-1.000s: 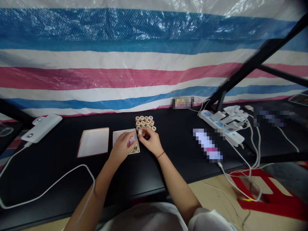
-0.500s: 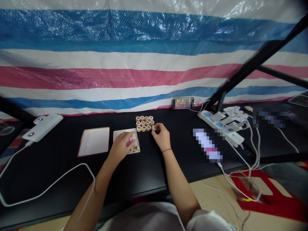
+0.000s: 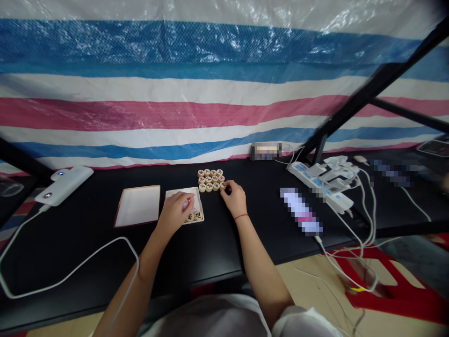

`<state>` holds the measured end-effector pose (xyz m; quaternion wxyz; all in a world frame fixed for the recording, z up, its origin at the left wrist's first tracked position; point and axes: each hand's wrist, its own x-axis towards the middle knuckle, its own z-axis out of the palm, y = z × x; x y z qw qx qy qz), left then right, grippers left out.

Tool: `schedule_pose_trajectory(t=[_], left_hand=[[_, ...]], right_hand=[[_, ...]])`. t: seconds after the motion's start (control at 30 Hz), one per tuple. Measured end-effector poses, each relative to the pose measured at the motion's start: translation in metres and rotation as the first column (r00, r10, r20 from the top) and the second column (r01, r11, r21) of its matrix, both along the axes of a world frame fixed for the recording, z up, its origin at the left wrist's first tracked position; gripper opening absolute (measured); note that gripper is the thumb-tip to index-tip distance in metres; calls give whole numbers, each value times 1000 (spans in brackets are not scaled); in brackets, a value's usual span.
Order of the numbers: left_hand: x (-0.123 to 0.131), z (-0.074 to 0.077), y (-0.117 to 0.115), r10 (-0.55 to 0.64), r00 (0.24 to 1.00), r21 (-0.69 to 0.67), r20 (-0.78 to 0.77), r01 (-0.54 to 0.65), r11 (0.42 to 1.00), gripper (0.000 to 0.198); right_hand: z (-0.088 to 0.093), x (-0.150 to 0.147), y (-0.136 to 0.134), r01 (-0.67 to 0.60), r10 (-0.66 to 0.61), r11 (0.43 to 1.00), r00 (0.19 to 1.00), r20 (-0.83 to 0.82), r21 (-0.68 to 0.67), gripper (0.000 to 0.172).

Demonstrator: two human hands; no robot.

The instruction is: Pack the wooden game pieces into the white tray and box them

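Round cream chess pieces (image 3: 208, 179) stand in three rows on the black table, the back rows marked in red and the front row in black. My right hand (image 3: 234, 199) pinches the piece (image 3: 222, 186) at the right end of the front row, against its neighbour. Over the white box (image 3: 200, 203), my left hand (image 3: 178, 210) has its fingers bent together; a pinkish thing, too small to make out, shows at its fingertips. Two black-marked pieces (image 3: 198, 216) lie in the box's near right corner.
An open box lid (image 3: 138, 206) lies left of the box. A white device (image 3: 65, 186) with a cable is at the far left. On the right are a blurred phone (image 3: 300, 210), a power strip (image 3: 321, 187) with plugs and cables, and another blurred device (image 3: 265, 151) by the striped sheet.
My right hand has moved slightly left, bringing its piece up against the front row. My left fingers have drawn closer together over the box, showing more of the pieces inside.
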<state>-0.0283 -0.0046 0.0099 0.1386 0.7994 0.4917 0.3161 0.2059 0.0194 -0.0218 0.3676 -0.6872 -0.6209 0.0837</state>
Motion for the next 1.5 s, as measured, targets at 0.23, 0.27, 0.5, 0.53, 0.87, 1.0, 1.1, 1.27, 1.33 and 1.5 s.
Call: schedule_pose_trajectory(t=[0.23,0.27,0.5,0.53,0.87,1.0,1.1,1.27,1.33,1.5], left_hand=[[-13,3,8,47,996,71,-77,-41,997,20],[-16,4,8,48,995,81,-91,-40,996,20],[-30,7,6,56,998,136,-21,-52,989,20],[-30,7,5,54,999,131,-9,-52,990,20],[-31,3,5,33,999,109,11,-34,993,20],[-32,6,4,27,1000,89,6,-27,996,21],[-31,8,4,24,1000,68,0,-24,997,22],[-30,8,4,31,1000,46,3,-31,998,22],[-31,7,4,35,999,56,14,-36,998,23],[-33,7,4,32,999,69,30,-34,997,23]], right_hand=[[1,0,-1,2,-2,1000,1000,0,25,8],[1,0,-1,9,-9,1000,1000,3,26,8],[3,0,-4,51,-51,999,999,10,5,7],[3,0,-4,53,-53,999,999,14,2,8],[2,0,-3,59,-58,998,998,22,-9,15],[3,-1,-4,49,-49,999,998,25,-18,14],[2,-1,-4,44,-43,999,998,37,-28,14],[1,0,-2,38,-37,999,998,41,-34,14],[1,0,-2,31,-30,999,999,37,-37,14],[2,0,-3,13,-12,999,1000,28,-35,17]])
